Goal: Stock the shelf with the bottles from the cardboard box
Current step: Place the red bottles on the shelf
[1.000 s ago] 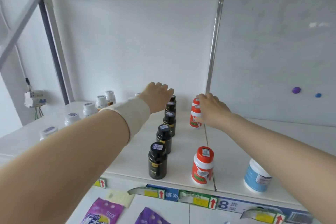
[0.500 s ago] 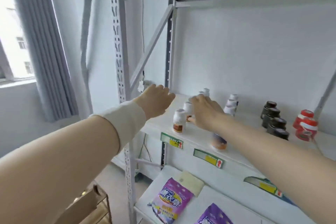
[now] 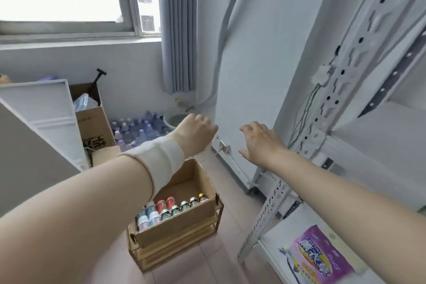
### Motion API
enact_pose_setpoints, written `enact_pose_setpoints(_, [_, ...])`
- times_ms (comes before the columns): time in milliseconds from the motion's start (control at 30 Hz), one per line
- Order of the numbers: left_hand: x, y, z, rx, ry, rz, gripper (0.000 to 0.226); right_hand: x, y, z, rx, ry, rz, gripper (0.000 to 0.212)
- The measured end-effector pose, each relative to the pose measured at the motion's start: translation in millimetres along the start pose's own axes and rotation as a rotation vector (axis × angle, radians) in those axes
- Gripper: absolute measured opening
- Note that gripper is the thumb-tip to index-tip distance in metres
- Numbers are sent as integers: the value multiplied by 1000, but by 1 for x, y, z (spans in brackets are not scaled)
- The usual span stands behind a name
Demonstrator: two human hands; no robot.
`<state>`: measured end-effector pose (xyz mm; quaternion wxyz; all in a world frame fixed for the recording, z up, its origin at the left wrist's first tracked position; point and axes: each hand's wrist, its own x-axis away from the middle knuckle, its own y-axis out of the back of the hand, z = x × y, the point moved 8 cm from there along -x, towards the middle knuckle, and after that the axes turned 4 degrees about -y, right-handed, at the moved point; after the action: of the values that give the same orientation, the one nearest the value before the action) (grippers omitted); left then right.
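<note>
Currently, nothing is held: left hand loosely curled, right hand spread. Bottles are seen in the cardboard box, below the hands, left of the shelf.

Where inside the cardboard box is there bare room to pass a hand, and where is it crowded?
Free: the far part of the cardboard box, bare bottom between bottles and back wall. Crowded: near side, bottles packed against the front wall.

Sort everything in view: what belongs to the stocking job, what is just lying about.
Job: cardboard box; bottles inside it; shelf rack; left hand and right hand, both empty.
Lying about: water bottles on the floor; purple packet; tall box; curtain.
</note>
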<state>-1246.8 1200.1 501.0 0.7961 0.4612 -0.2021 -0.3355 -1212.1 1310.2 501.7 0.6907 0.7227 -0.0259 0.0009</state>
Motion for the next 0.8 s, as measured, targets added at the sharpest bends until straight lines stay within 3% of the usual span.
enact_pose_setpoints(233, [-15, -193, 31, 279, 169, 332, 44, -104, -146, 45, -11, 182, 220, 55])
enact_pose_setpoints(433, [23, -339, 21, 566, 353, 582, 35, -150, -265, 85, 33, 311, 491, 51])
enact_pose_setpoints(533, [47, -397, 13, 690, 442, 710, 44, -169, -314, 109, 34, 356, 583, 53])
enact_pose_setpoints(800, [37, -540, -10, 890, 464, 840, 48, -204, -448, 161, -35, 274, 804, 50])
